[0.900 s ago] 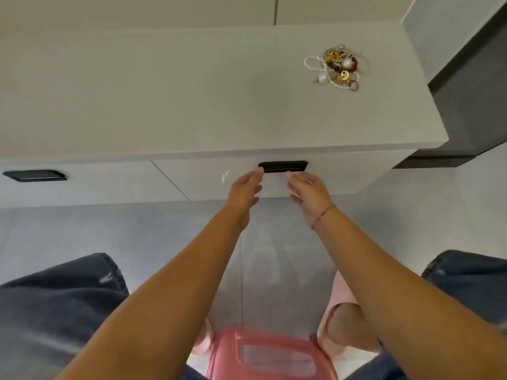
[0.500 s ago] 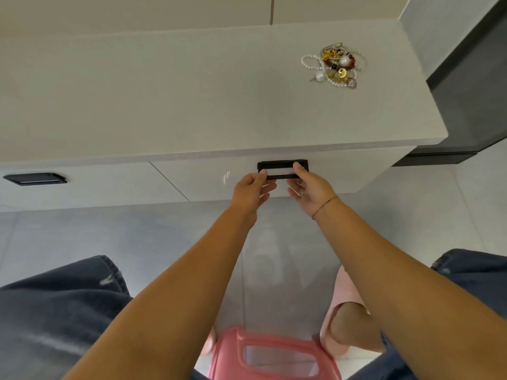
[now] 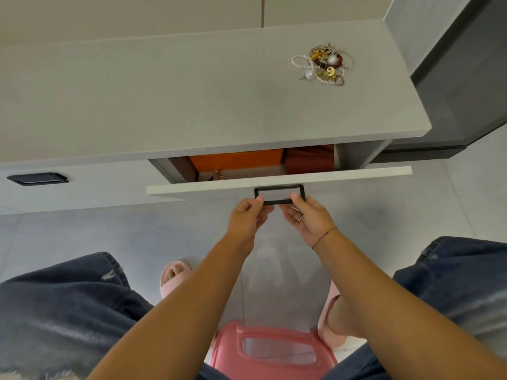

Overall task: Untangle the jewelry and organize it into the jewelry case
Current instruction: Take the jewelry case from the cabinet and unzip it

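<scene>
Lying tangled on the countertop point(image 3: 192, 100), jewelry point(image 3: 323, 64) mixes pearls and gold.

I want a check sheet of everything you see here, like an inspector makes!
Surface: grey countertop, jewelry tangle lying near its far right corner.
Job's things: jewelry tangle untouched; orange box and dark red box inside the part-open drawer, case not identifiable.
Clutter: nothing seen.
Hands: left hand and right hand both pinch the black drawer handle.
Cables: nothing seen.
Surroundings: pink stool, tiled floor, second handle at left.
</scene>
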A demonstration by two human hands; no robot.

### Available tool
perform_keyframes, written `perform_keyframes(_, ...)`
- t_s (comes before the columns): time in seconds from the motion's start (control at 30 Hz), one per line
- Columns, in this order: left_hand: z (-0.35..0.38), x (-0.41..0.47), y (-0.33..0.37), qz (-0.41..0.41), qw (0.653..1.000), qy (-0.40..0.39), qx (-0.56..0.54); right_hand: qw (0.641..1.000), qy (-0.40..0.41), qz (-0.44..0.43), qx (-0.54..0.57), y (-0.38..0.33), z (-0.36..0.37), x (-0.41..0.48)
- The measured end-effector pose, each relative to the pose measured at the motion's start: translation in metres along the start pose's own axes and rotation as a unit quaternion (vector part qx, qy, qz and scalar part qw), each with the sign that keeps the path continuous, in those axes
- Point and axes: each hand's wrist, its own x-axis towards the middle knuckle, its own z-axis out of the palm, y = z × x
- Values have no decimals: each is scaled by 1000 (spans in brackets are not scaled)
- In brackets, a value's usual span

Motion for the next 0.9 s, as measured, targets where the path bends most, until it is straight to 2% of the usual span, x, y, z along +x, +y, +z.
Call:
perform_keyframes(0.13, -2, -11, -10, -3, 1000, -2, -12, 1000, -6, 23, -6, 5, 0, -14)
perform_keyframes(0.27, 0, -16, -11, -10, 1000, 20, -2, 997, 35, 64, 37, -6, 4, -16)
perform_keyframes(0.47, 1, -21, -12, -27, 999, 34, -8, 995, 88, 25, 31, -23, 5, -10)
perform_keyframes(0.53, 3, -24, -11, -38, 998, 18, -53, 995, 88, 27, 39, -25, 4, -10)
perform_keyframes(0.63, 4, -25, -1, -64, 982, 13, -176, 995, 89, 32, 33, -22, 2, -8)
perform_keyframes(0.73, 1, -24, 9, -78, 968, 55, -232, 995, 96, 30, 24, -14, -3, -8)
perform_keyframes(0.9, -2, -27, 13, -94, 970, 125, -185, 994, 97, 30, 38, -2, -11, -12)
